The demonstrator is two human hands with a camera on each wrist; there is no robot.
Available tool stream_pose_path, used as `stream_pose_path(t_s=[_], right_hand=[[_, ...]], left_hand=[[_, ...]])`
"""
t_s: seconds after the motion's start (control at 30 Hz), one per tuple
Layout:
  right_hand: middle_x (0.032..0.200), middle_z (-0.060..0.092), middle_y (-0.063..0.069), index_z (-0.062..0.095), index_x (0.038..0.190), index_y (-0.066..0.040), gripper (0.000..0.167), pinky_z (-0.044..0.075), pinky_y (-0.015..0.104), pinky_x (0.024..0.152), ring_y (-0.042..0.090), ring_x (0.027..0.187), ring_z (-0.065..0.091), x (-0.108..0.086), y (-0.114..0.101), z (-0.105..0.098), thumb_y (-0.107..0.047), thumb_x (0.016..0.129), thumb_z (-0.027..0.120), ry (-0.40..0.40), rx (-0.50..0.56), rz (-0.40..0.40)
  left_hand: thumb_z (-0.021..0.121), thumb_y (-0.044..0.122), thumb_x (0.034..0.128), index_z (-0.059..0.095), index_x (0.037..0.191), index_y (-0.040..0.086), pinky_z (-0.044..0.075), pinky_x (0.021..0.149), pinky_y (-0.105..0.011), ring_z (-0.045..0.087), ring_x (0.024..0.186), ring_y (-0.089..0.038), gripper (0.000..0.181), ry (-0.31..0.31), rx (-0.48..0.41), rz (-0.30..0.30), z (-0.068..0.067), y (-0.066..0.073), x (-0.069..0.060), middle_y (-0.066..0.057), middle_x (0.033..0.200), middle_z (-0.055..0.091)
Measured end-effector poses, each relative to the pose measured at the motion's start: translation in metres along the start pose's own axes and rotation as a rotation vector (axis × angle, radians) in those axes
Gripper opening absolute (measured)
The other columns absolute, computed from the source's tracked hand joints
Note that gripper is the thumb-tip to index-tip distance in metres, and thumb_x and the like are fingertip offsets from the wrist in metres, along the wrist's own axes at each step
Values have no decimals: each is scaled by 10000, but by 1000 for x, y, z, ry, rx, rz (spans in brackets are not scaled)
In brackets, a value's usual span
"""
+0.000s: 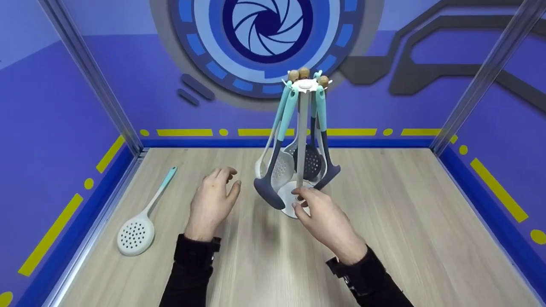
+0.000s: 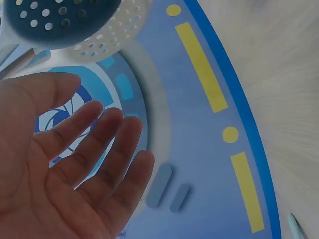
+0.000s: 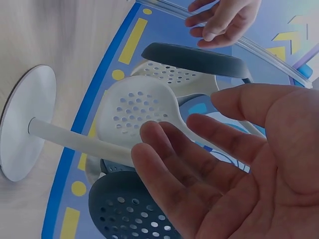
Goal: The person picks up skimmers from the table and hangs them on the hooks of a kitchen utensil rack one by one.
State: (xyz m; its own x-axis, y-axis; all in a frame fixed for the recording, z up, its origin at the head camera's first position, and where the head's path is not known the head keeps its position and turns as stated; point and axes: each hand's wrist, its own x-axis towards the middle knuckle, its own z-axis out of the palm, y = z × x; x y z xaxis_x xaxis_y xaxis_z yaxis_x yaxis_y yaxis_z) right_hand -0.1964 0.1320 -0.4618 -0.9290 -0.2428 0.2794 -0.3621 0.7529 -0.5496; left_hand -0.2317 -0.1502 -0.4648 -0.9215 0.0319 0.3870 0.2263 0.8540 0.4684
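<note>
In the head view a white utensil stand (image 1: 303, 140) with a round base (image 1: 290, 198) stands upright, hung with several kitchen utensils. A dark ladle (image 1: 269, 192) with a turquoise handle hangs at its front left. My left hand (image 1: 211, 200) hovers left of the stand, fingers loosely bent, holding nothing; the left wrist view shows its bare palm (image 2: 84, 164). Before the pole is my right hand (image 1: 322, 217), fingers half bent and gripping nothing. In the right wrist view its fingertips lie near the pole (image 3: 79, 142); whether they touch it I cannot tell.
A pale skimmer (image 1: 135, 234) with a turquoise handle lies on the wooden table (image 1: 409, 238) at the left. Wooden knobs (image 1: 303, 73) show at the stand's top. Blue panels (image 1: 222, 102) and metal posts (image 1: 89, 72) border the table.
</note>
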Motion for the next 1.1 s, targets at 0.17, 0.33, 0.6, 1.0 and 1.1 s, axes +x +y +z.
stream_pose_path(t_s=[0.17,0.33,0.6,1.0,1.1], right_hand=[[1228,793,109,751,1273,-111,249,674,424,892,253,1059,794,-1,2,-2,-115,1032,686,-25,-14,-4],[1252,788,91,751,1268,-116,240,671,408,861,244,1036,787,-3,7,-6,-121,1032,706,-60,-36,-4],[1248,785,98,756,1270,-100,245,676,400,856,240,1045,793,-2,12,-11,-100,1035,684,-66,-17,-2],[1272,784,112,752,1282,-88,242,674,409,863,240,1060,795,-2,14,-12,-107,1052,678,-79,-16,-19],[1278,784,125,750,1285,-83,245,674,409,860,241,1056,796,-2,15,-12,-105,1053,672,-89,-10,-29]], left_hand=[[704,283,1089,715,1353,120,629,911,-508,729,1129,-319,311,3,7,-28,-3,-12,0,-106,1237,757],[705,253,1085,713,1354,82,627,917,-533,726,1140,-357,319,9,1,-49,-6,-30,-2,-135,1246,753],[665,247,1095,696,1372,49,615,956,-579,719,1189,-397,341,16,-3,-122,-19,-64,-3,-174,1299,734],[640,268,1090,661,1429,29,539,1012,-717,638,1303,-539,416,-8,95,-239,-29,-110,-12,-261,1417,680],[634,277,1094,643,1459,28,524,1007,-748,617,1327,-549,442,-25,124,-262,-28,-120,-15,-280,1452,656]])
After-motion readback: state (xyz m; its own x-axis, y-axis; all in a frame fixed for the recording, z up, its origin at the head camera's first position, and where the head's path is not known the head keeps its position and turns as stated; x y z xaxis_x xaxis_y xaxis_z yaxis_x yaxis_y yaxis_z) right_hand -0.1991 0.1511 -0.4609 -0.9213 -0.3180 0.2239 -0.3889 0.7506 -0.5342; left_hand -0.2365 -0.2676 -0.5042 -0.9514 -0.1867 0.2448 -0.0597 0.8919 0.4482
